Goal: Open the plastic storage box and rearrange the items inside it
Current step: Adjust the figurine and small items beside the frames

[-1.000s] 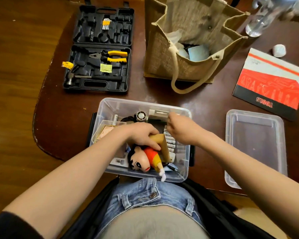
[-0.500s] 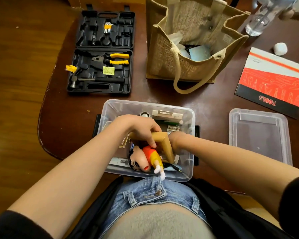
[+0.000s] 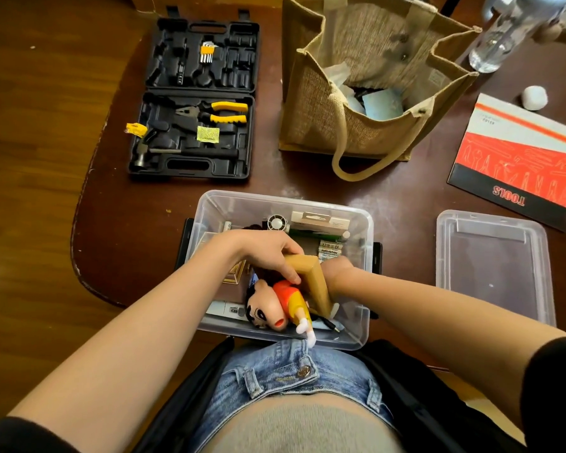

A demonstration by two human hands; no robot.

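The clear plastic storage box (image 3: 366,223) stands open at the table's near edge, its lid (image 3: 490,266) lying to the right. Inside are batteries (image 3: 330,248), a small white fan (image 3: 276,222), a long flat package (image 3: 319,220) and small cartons. My left hand (image 3: 268,253) grips the tan wooden base (image 3: 312,282) of a cartoon boy figure (image 3: 275,308) in a red shirt, tilted over the box's near side. My right hand reaches down behind that base; only its wrist (image 3: 339,273) shows, the fingers are hidden.
A black tool case (image 3: 193,103) lies open at the back left with yellow pliers and a hammer. A jute bag (image 3: 366,93) stands behind the box. A red tools booklet (image 3: 517,161), a white ball (image 3: 533,97) and a clear bottle (image 3: 504,37) sit at the right.
My right hand has dropped from the box's far side down behind the wooden base, out of sight. My left hand keeps hold of the figure, which has shifted slightly.
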